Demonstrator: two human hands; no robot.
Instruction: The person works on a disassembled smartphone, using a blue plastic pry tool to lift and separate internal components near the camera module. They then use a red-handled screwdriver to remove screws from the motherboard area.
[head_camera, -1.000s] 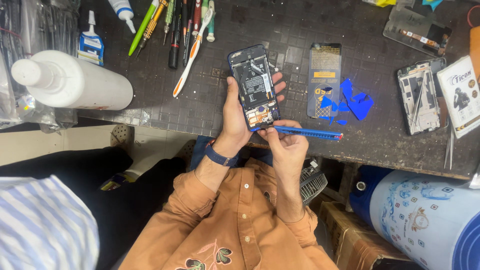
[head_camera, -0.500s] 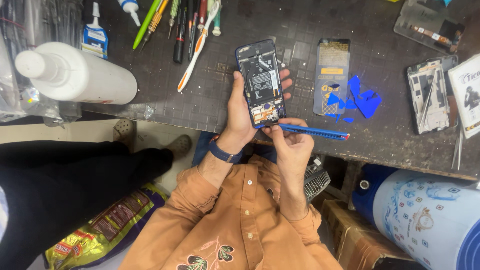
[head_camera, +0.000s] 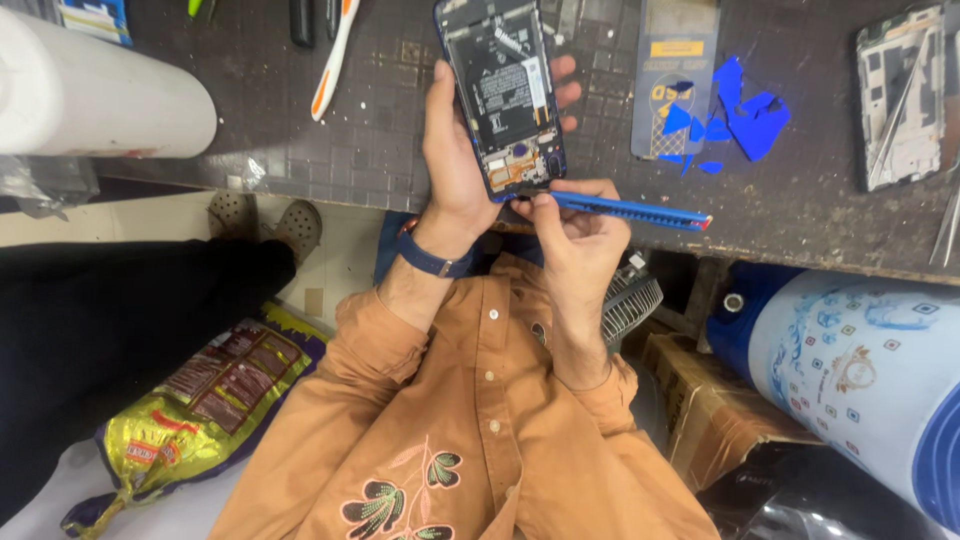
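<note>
Since the earlier frame the view has closed in and shifted, so the opened phone (head_camera: 505, 95) now sits at the top edge instead of mid-frame; grip unchanged. Left hand (head_camera: 455, 150) wraps the phone from the side, fingers curled around its far edge, holding it back-open just above the dark tiled bench (head_camera: 360, 140). Right hand (head_camera: 580, 225) pinches a blue flat tool (head_camera: 625, 210) between thumb and fingertips, its near end touching the phone's lower edge; blue plastic shards (head_camera: 735, 115) lie on the bench beside it.
</note>
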